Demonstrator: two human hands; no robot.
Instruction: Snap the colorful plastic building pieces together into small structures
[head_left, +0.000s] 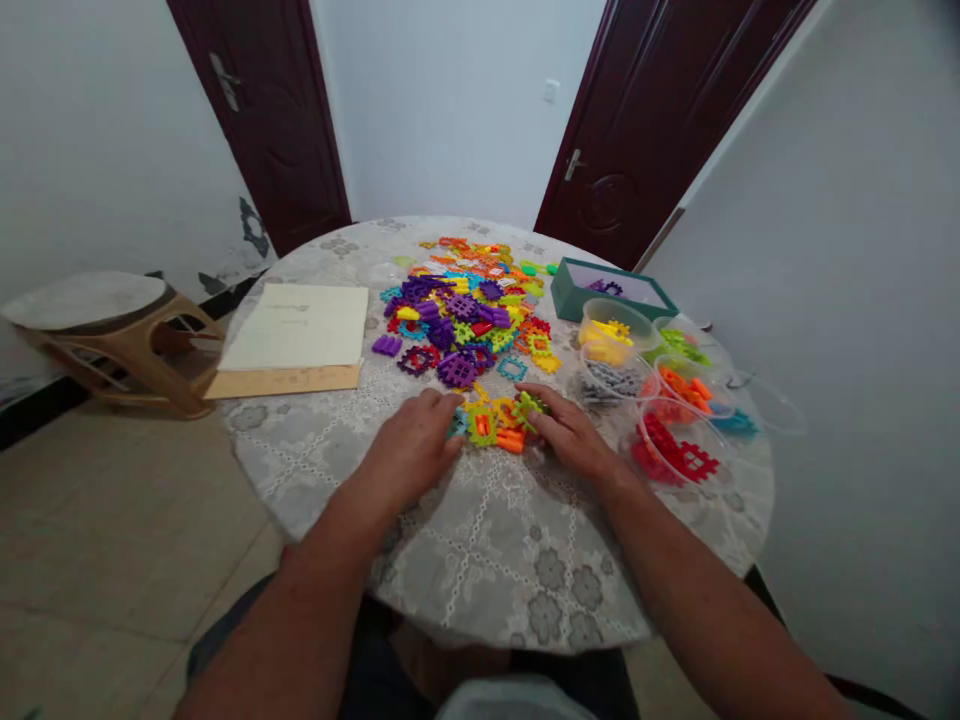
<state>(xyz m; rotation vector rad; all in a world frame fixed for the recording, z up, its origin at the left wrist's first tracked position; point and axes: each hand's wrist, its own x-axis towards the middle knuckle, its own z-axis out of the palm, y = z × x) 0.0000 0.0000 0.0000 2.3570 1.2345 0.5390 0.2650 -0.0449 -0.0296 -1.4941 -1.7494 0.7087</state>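
My left hand [414, 440] rests low over the near middle of the table, its thumb and fingers closed on a light-blue plastic building piece [457, 424] that they partly hide. My right hand [571, 432] pinches a lime-green toothed building piece [526, 409] between thumb and fingers. Between the hands sit a yellow-green square piece [481, 425] with an orange middle, an orange ribbed piece [511, 441] and a yellow-orange piece [504, 411]. Whether these are joined to the held pieces I cannot tell. Just beyond lies a purple toothed piece [457, 371].
A mixed heap of building pieces [469, 310] covers the table's middle. On the right stand a green box [574, 298] and several clear tubs of sorted pieces, one holding red ones [679, 450]. Paper [300, 325] lies left on a board [292, 381]. A stool [127, 340] stands beyond.
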